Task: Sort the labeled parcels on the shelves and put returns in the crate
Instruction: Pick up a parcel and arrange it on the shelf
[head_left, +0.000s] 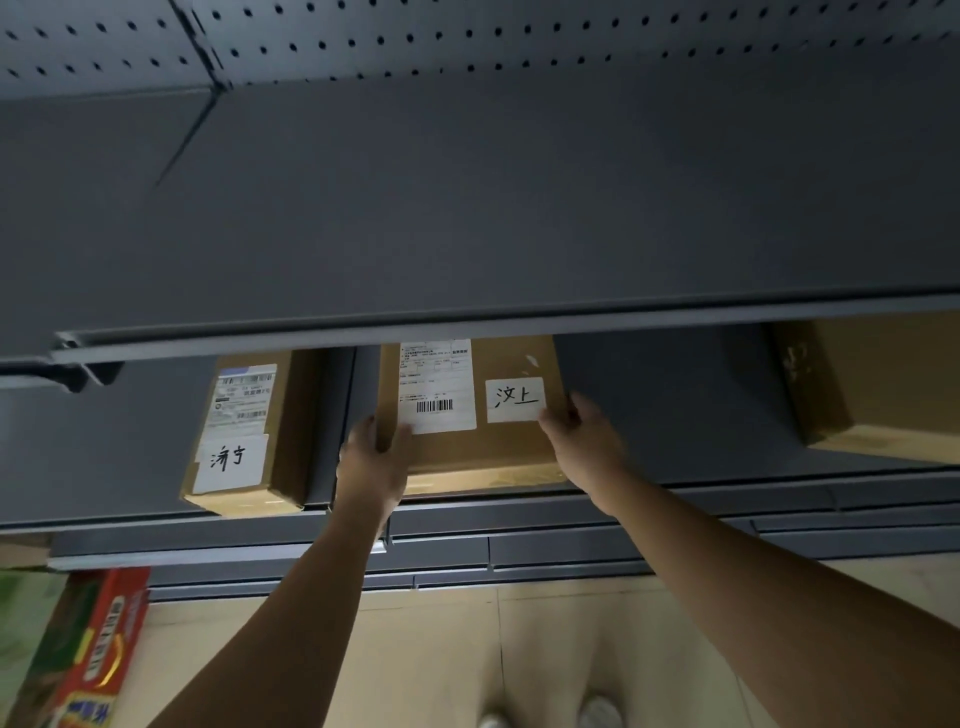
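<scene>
Your left hand (371, 457) clamps the left edge of a cardboard parcel (483, 447) at the centre of the frame. The thumb lies on top, touching the lower corner of the shipping label (436, 395). Your right hand (582, 436) grips the opposite edge, with its thumb just beside the handwritten tag (515, 399). The hands are well apart, with the whole width of the box between them.

The parcel is flat and brown, with clear tape shining along its near face. The shipping label is white, with small print and a barcode near its lower end. The tag is a white slip with two bold black characters (they read 汶上). The box lies in the lower shelf (675, 405), its far end tucked under the front lip of the upper shelf (467, 208). Whether it rests on the shelf or hangs in your grip I cannot tell.

At centre left a second parcel (244, 441) lies on the same level, narrower, with a printed label and its own handwritten slip. It is apart from yours, with a grey divider between them. A third box (878, 384) shows at the right edge. Pegboard (519, 36) runs across the top. A red and green carton (93, 649) leans at lower left, and your shoes (600, 714) stand on the pale floor (519, 649) at the bottom.
</scene>
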